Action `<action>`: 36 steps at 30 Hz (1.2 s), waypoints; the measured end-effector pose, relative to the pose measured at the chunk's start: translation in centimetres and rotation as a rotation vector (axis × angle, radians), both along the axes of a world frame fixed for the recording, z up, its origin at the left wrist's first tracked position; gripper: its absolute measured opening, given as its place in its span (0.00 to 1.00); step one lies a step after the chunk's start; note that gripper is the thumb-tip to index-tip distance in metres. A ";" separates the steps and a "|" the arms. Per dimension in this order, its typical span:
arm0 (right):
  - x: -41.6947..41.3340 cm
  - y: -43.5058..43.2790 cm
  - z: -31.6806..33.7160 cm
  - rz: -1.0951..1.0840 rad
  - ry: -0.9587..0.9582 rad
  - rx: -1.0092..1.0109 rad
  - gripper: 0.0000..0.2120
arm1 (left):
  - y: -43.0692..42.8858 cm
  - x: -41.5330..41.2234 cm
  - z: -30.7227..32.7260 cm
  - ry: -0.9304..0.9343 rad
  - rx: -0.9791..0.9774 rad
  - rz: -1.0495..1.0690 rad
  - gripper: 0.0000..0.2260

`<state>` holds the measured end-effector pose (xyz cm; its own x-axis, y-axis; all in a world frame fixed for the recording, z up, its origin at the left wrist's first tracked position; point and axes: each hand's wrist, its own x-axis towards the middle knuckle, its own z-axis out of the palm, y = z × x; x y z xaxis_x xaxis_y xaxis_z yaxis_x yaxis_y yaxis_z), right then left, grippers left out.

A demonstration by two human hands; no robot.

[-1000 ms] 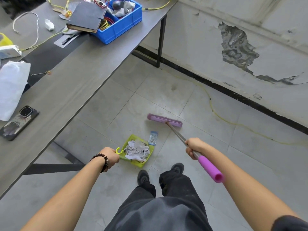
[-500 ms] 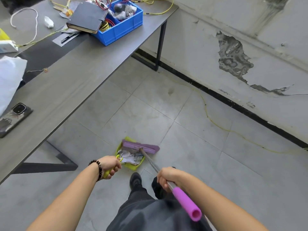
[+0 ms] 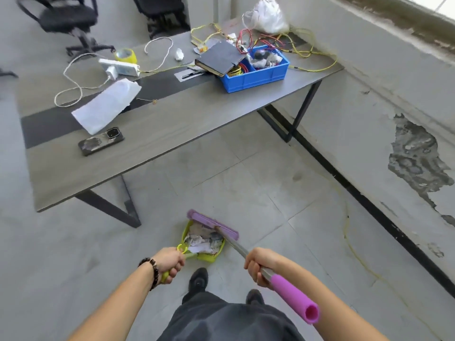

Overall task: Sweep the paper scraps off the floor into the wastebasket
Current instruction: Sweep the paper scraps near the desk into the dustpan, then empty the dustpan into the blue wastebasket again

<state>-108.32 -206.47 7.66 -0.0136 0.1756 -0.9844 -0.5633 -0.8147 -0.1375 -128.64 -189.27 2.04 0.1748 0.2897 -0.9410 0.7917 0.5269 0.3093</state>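
Grey tiled floor [image 3: 258, 188] fills most of view. Vs 0.5 s ago the camera has tipped up, so the whole grey table [image 3: 172, 134] at 11 o'clock now shows, w/ office chairs [image 3: 71, 23] behind it at 10–11. On the table: blue bin [image 3: 256, 75] of wires at 12–1, black notebook [image 3: 219, 59] leaning on the bin's left rim, phone [image 3: 101, 141] back-up nr the front edge. Peeling wall [image 3: 369, 82] runs down 1–4 o'clock.

Broom [image 3: 209, 222] at 6 o'clock: purple head lies across the far lip of the yellow-green dustpan [image 3: 184, 232], same as 0.5 s ago; 1 s ago the head was out on the floor beyond the pan. Shaft slants back to 5 o'clock, ending in a pink grip [image 3: 293, 297]. R hand [image 3: 261, 267] is wrapped tight round the metal shaft just above the pink grip. L hand [image 3: 170, 263], bead bracelet [image 3: 151, 270] on wrist, is fisted round the dustpan handle. Paper scraps [image 3: 203, 238] are heaped inside the dustpan, just ahead of black shoes [image 3: 198, 279]. Can't tell if the pan touches the floor. Small blue-white scrap beside the pan 1 s ago no longer lies on the floor.
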 end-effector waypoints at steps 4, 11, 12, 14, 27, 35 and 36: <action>-0.1 -1.0 0.6 0.255 -0.081 0.131 0.12 | -4.6 -1.7 1.3 -0.016 0.034 0.238 0.09; -4.2 -1.4 1.4 0.648 -0.120 0.310 0.09 | -12.9 -6.7 3.8 -0.025 0.159 0.610 0.05; -5.2 -1.1 1.7 0.705 -0.109 0.327 0.08 | -13.6 -7.7 4.2 -0.030 0.182 0.662 0.06; -7.5 -0.3 2.0 0.807 -0.095 0.347 0.06 | -14.5 -10.0 4.8 -0.045 0.213 0.779 0.07; -35.1 8.2 4.0 1.289 -0.057 0.290 0.12 | -19.4 -36.4 5.9 -0.079 0.305 1.318 0.05; -54.0 13.6 6.3 1.373 -0.052 0.280 0.10 | -16.7 -54.3 7.2 -0.085 0.350 1.356 0.01; -55.6 14.4 6.6 1.371 -0.049 0.284 0.10 | -15.8 -55.9 7.5 -0.077 0.356 1.362 0.01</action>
